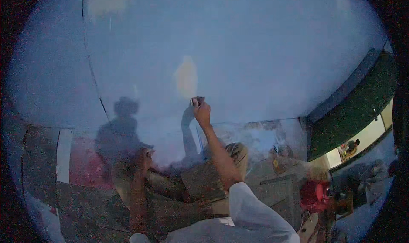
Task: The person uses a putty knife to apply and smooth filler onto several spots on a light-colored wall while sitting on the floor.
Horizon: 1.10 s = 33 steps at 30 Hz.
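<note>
My right hand is raised in front of me with its fingers closed on a small dark flat piece, whose exact kind I cannot make out. It is held at the blue wall, just below a pale oval patch. Low on the left, my left hand is near my bent knee. Its fingers are dim and curled, and a small dark shape shows at their tips. Whether that is a held thing or shadow is unclear.
A dark crack runs down the wall at left, beside my shadow. Red cloth or plastic lies low on the left. At right are a red container, a dark green band and another person beyond an opening.
</note>
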Motion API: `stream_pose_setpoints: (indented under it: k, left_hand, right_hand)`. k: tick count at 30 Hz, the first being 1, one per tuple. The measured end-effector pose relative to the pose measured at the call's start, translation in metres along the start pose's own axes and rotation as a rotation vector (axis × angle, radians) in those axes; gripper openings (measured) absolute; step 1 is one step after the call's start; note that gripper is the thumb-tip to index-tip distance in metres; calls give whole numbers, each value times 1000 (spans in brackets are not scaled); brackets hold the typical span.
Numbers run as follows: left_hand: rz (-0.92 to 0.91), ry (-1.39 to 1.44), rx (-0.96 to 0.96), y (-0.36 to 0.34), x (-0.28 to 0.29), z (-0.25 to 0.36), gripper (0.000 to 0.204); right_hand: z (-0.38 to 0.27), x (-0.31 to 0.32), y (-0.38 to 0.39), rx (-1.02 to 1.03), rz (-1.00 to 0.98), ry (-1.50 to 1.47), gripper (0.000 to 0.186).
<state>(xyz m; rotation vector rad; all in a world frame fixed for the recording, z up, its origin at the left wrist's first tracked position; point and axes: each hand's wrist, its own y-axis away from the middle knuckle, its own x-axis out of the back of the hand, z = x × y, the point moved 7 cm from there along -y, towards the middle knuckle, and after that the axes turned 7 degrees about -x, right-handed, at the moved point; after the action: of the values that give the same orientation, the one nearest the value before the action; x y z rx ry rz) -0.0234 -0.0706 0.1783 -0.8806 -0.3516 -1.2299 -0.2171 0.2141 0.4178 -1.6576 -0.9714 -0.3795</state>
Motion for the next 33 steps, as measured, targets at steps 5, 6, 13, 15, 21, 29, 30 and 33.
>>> stream_pose_setpoints:
  k: [5,6,13,15,21,29,30,33]
  left_hand:
    - [-129,166,201,-6,-10,-5,22]
    - [-98,143,163,-6,-11,-1,24]
    - [16,-11,71,3,12,-19,29]
    - [5,0,77,1,5,-20,29]
    - [-22,14,59,-5,-5,-13,30]
    - [-37,-18,71,4,-8,-34,30]
    - [-40,-30,81,10,-4,-44,30]
    - [-41,-25,89,14,-9,-46,30]
  right_hand:
    - [52,-25,60,26,-119,-108,39]
    - [67,-30,69,-106,-240,-34,38]
    - [-51,33,-3,41,-148,-345,42]
    - [-73,42,-32,56,-103,-279,44]
    - [-32,19,-25,-57,-140,-69,45]
    - [22,21,37,-99,-9,-190,36]
    - [0,30,23,-93,-18,-274,37]
    - [-33,47,-21,-85,-67,-270,41]
